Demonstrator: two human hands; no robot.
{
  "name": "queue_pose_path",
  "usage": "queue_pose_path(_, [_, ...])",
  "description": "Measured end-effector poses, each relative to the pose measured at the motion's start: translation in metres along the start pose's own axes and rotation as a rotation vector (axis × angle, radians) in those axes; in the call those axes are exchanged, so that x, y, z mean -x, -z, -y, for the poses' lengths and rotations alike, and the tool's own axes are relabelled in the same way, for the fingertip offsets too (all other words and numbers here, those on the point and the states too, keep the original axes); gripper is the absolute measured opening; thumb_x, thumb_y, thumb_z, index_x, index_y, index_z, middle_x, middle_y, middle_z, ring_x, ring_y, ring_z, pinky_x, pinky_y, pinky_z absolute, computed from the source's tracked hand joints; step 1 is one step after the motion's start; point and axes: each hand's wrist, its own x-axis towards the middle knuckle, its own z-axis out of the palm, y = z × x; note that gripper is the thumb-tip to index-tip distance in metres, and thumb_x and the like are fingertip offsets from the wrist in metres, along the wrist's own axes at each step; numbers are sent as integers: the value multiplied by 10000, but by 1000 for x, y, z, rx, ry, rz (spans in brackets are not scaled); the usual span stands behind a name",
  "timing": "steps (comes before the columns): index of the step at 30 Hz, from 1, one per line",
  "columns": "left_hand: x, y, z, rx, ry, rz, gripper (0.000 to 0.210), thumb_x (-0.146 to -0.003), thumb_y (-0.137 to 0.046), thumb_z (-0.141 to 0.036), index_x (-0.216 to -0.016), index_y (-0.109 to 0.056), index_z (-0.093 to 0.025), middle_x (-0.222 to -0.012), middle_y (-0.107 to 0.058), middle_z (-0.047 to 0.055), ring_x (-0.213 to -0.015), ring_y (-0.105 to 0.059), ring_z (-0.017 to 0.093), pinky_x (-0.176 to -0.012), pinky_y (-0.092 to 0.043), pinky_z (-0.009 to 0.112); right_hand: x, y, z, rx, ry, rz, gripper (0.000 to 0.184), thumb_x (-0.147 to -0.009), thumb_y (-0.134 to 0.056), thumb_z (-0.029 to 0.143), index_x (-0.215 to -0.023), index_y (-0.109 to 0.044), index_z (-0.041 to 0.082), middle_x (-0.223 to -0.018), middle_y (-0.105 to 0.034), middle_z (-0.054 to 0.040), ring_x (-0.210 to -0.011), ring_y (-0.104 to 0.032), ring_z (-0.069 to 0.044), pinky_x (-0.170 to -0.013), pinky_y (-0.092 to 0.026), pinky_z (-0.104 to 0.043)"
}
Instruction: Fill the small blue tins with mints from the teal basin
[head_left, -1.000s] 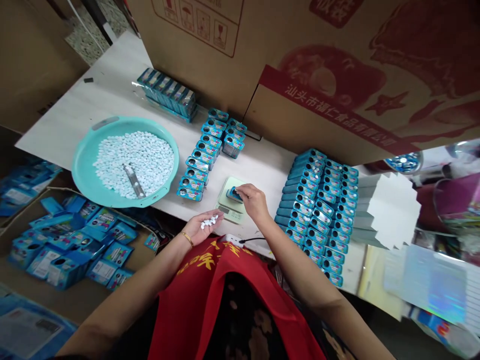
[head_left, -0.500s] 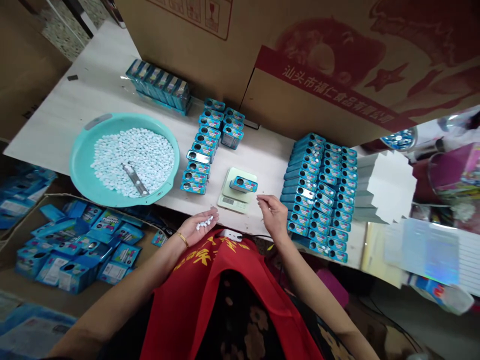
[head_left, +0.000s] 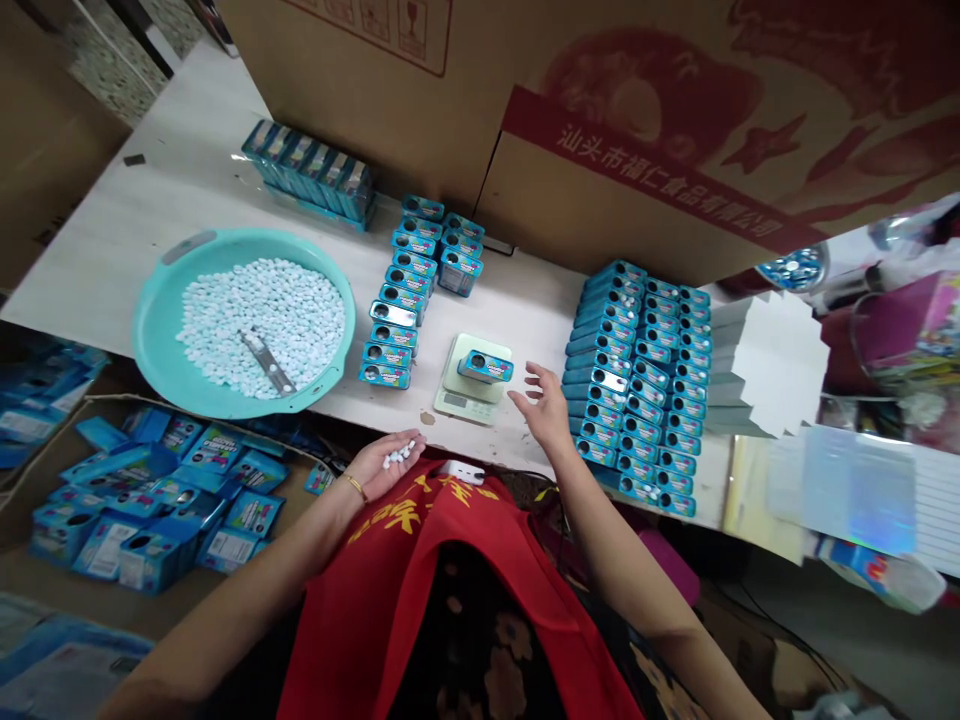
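Observation:
My left hand point(head_left: 381, 466) is cupped palm up, low in front of the table edge, with several small white tablets point(head_left: 402, 455) lying in it. Just right of the kitchen scale point(head_left: 466, 407), my right hand point(head_left: 541, 405) has thumb and fingers apart with nothing between them. On the scale's plate rests one blue box point(head_left: 486, 367) with a round hole in its top face. To the left, a turquoise basin point(head_left: 154, 345) contains a heap of white tablets point(head_left: 247, 300) and a metal scoop point(head_left: 268, 362).
Rows of blue boxes stand left of the scale point(head_left: 397, 277) and in a larger block at right point(head_left: 607, 370). A wrapped pack of boxes point(head_left: 307, 175) sits at the back. Large cartons point(head_left: 420, 110) wall the rear. An open carton of blue boxes point(head_left: 172, 490) is below left.
My right hand's fingers have spread from a pinch, and the hand has shifted slightly up. My left hand has drawn slightly down and left with the tablets. The box stays on the scale.

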Motion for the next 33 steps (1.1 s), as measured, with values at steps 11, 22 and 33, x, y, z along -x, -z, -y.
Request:
queue_pose_path(11, [-33, -63, -15, 152, -24, 29, 216, -799, -446, -184, -840, -600, -39, -752, -638, 150, -746, -617, 185, -662, -513, 271, -19, -22, 34, 199, 291, 187, 348, -731, -523, 259, -1074, -512, 202, -1002, -552, -56, -926, -485, -201, -831, -388, -352])
queue_pose_path(22, [-59, -99, -24, 160, -75, 134, 189, -782, -455, -194, -747, -598, -75, -641, -615, 83, -590, -577, 145, -581, -485, 265, -2, -2, 79, 771, 552, 386, 424, -779, -475, 204, -1201, -443, 233, -1007, -544, -85, -911, -410, -243, -785, -321, -381])
queue_pose_path(33, [-36, -65, -30, 144, -45, 53, 173, -776, -463, -137, -832, -608, -61, -761, -643, 127, -746, -616, 170, -649, -514, 263, -25, -35, 3, -130, 63, 213, 308, -728, -497, 282, -1018, -475, 181, -957, -558, -40, -873, -535, -163, -765, -443, -306])
